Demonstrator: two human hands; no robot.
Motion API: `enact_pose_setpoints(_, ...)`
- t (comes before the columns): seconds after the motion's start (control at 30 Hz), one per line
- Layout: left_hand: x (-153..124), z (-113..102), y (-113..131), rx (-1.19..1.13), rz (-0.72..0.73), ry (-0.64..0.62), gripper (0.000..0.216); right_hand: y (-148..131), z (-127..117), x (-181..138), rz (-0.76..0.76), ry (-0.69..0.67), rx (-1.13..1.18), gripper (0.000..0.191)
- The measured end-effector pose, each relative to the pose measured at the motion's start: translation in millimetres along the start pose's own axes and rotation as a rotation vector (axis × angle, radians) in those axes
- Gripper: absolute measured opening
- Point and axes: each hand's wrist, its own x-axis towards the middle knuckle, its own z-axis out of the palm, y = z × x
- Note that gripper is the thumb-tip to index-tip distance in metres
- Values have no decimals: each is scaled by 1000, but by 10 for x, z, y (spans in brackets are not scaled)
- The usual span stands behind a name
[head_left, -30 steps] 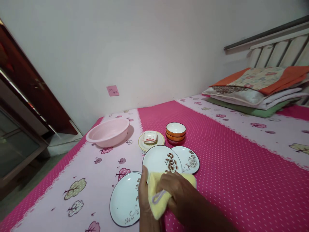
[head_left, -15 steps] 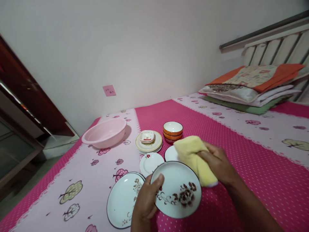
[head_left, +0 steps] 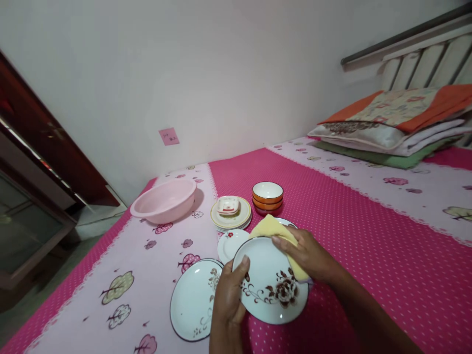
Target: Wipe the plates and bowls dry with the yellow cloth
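Note:
A white plate (head_left: pixel 263 280) with a dark rim and brown flowers is tilted up in my left hand (head_left: pixel 230 292), thumb on its face. My right hand (head_left: pixel 306 253) is closed on a yellow cloth (head_left: pixel 271 226), which lies against the plate's upper right edge, partly behind it. Left of my left hand rest similar flowered plates (head_left: pixel 193 300), one on another. Just beyond the held plate is a small white plate (head_left: pixel 228 243) with a red flower. Another dark-rimmed plate (head_left: pixel 289 222) is mostly hidden behind the cloth and my right hand.
Orange bowls (head_left: pixel 267 196) are stacked farther back. Beside them, small square dishes (head_left: pixel 227 204) sit on stacked yellow-rimmed plates (head_left: pixel 243 216). A pink basin (head_left: pixel 165 201) stands at the left. Folded bedding (head_left: pixel 398 128) is piled at the right on the pink patterned bedspread (head_left: pixel 354 221).
My right hand has brought the yellow cloth left, from beside the plate to its upper right edge. My left hand still holds the plate. The view has shifted slightly.

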Motion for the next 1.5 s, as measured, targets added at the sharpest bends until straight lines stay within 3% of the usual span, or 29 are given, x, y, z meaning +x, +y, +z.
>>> enact_pose_setpoints(0.1, 22, 18, 45, -70, 32, 95, 43, 42, 76, 16, -8, 30, 30, 49)
enact_pose_setpoints(0.2, 62, 30, 91, -139, 98, 278, 38, 51, 230, 11, 48, 21, 116, 52)
enact_pose_setpoints(0.3, 85, 22, 108, -178, 188, 401, 40, 56, 492, -10, 82, 21, 239, 54)
enact_pose_setpoints(0.43, 80, 33, 40, -202, 338, 502, 49, 93, 848, -29, 20, 85, 417, 59)
enact_pose_setpoints(0.57, 81, 75, -17, -193, 362, 451, 46, 124, 894, -32, 58, 104, 484, 66)
enact_pose_setpoints(0.67, 46, 61, 69, -152, 379, 284, 50, 106, 704, -39, 137, 79, 489, 65)
enact_pose_setpoints(0.77, -35, -6, 229, -45, 413, 160, 60, 67, 499, -65, 221, -48, 488, 63)
enact_pose_setpoints(0.93, -102, -70, 366, 61, 335, 394, 61, -27, 432, -124, 281, -206, 516, 59)
enact_pose_setpoints(1.17, 15, -18, 144, -23, 489, 594, 59, -5, 830, -111, 148, -35, 537, 65)
enact_pose_setpoints(1.33, 50, -30, 57, 217, 529, 836, 47, 184, 1160, -141, 74, 21, 472, 54)
enact_pose_setpoints(1.4, 58, -41, 74, 193, 470, 785, 45, 208, 1144, -136, 88, 37, 431, 54)
enact_pose_setpoints(1.5, 50, -82, 157, 48, 419, 557, 47, 165, 939, -111, 94, -10, 438, 56)
